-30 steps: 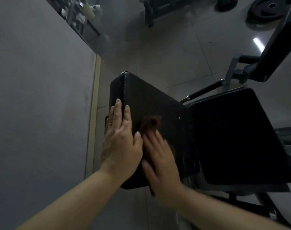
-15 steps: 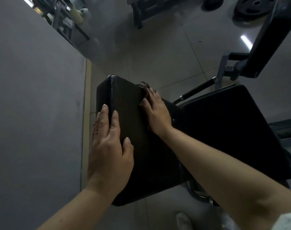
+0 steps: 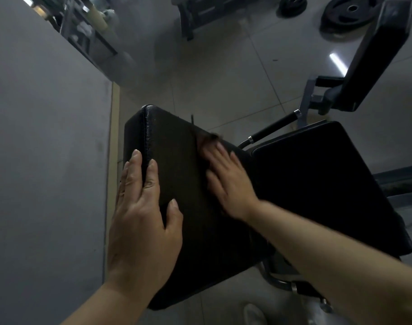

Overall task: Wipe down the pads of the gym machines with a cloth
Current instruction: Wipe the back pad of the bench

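A black back pad (image 3: pixel 176 146) of a gym machine stands before me, seen from above. My left hand (image 3: pixel 141 219) lies flat on its left edge, fingers straight. My right hand (image 3: pixel 228 179) presses a dark brownish cloth (image 3: pixel 209 138) flat against the pad's right side; the hand is motion-blurred and only a corner of the cloth shows past the fingertips. To the right sits the black seat pad (image 3: pixel 329 184).
A grey wall (image 3: pixel 40 160) runs close along the left. A black-grip handle (image 3: pixel 275 125) and another angled pad (image 3: pixel 373 57) rise at the right. Weight plates (image 3: pixel 350 12) lie on the tiled floor at the back. A shoe tip (image 3: pixel 254 314) shows at the bottom.
My right hand swept the cloth up the pad from near my left hand to its far right edge, then drew slightly back toward me. My left hand stayed on the pad's left edge.
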`<state>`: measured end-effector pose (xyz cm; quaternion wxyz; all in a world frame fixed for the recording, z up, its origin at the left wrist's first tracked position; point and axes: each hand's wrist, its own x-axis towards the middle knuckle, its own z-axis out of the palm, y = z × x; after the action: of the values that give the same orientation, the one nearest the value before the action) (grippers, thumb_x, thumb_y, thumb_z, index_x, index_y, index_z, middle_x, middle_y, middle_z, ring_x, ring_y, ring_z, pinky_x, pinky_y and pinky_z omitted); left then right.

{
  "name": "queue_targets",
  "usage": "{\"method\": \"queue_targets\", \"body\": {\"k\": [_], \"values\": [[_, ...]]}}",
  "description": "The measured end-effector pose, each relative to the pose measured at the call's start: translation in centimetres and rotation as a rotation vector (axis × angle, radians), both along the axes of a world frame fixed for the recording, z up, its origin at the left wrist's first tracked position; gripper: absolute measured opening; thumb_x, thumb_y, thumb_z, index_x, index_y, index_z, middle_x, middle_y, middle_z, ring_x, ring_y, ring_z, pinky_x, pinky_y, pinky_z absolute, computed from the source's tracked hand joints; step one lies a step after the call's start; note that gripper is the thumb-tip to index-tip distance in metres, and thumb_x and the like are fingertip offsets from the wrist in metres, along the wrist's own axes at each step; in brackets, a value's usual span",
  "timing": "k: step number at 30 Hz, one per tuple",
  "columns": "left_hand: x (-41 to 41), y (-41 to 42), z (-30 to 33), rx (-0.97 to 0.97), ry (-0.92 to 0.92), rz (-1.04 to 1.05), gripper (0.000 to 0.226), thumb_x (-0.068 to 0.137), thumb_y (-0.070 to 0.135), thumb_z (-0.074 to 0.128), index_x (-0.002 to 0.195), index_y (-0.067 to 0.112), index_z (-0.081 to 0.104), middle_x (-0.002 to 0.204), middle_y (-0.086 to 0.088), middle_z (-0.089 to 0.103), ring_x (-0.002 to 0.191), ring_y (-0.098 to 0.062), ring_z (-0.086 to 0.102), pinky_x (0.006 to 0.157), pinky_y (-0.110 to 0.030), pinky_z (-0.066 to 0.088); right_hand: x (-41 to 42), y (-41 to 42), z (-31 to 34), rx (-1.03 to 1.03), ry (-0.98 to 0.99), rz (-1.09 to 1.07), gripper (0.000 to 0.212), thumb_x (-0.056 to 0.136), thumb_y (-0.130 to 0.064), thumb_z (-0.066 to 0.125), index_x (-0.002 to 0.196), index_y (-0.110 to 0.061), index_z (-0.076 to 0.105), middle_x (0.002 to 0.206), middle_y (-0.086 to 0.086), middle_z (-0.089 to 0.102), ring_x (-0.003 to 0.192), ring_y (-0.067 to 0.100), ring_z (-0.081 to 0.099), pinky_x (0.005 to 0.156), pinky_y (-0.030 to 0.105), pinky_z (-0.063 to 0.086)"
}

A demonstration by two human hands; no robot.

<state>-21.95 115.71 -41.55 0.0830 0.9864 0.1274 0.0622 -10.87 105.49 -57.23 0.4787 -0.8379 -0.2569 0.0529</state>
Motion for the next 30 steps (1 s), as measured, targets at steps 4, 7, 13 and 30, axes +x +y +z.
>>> {"method": "queue_targets", "body": {"k": [4, 7, 13, 30], "values": [[0.0, -0.1, 0.1, 0.006, -0.007, 0.008, 0.065, 0.088, 0.014, 0.058, 0.146, 0.008, 0.030, 0.157, 0.002, 0.011, 0.144, -0.019, 0.015, 0.110, -0.038, 0.022, 6.7, 1.4, -0.9, -0.174, 0.119, -0.035, 0.054, 0.103, -0.042, 0.021, 0.152, -0.021, 0.014, 0.160, -0.003, 0.014, 0.147, 0.012, 0.000, 0.120, 0.034, -0.001], [0.1, -0.2, 0.1, 0.022, -0.005, 0.013, 0.066, 0.088, 0.014, 0.059, 0.146, 0.007, 0.030, 0.158, 0.001, 0.011, 0.144, -0.019, 0.015, 0.109, -0.038, 0.021, 5.6, 1.2, -1.3, -0.028, 0.256, -0.033, 0.055, 0.103, -0.042, 0.025, 0.152, -0.020, 0.013, 0.160, -0.004, 0.010, 0.147, 0.010, 0.001, 0.118, 0.030, 0.002], [0.2, -0.2, 0.1, 0.088, 0.043, 0.028, 0.074, 0.083, 0.019, 0.064, 0.148, 0.012, 0.028, 0.160, -0.003, 0.010, 0.145, -0.023, 0.014, 0.107, -0.042, 0.026, -6.7, -3.6, -3.4, 0.098, 0.261, -0.018, 0.051, 0.099, -0.051, 0.025, 0.145, -0.047, 0.005, 0.155, -0.026, -0.006, 0.144, -0.001, -0.007, 0.119, 0.034, -0.001], [0.2, 0.0, -0.2, 0.161, 0.031, 0.017, 0.073, 0.080, 0.022, 0.068, 0.145, 0.014, 0.037, 0.159, -0.007, 0.013, 0.143, -0.030, 0.020, 0.102, -0.045, 0.031, 3.7, 0.0, -4.9, 0.121, 0.479, -0.230, 0.053, 0.102, -0.042, 0.033, 0.151, -0.026, 0.021, 0.159, -0.005, 0.019, 0.146, 0.014, 0.015, 0.119, 0.044, 0.016]]}}
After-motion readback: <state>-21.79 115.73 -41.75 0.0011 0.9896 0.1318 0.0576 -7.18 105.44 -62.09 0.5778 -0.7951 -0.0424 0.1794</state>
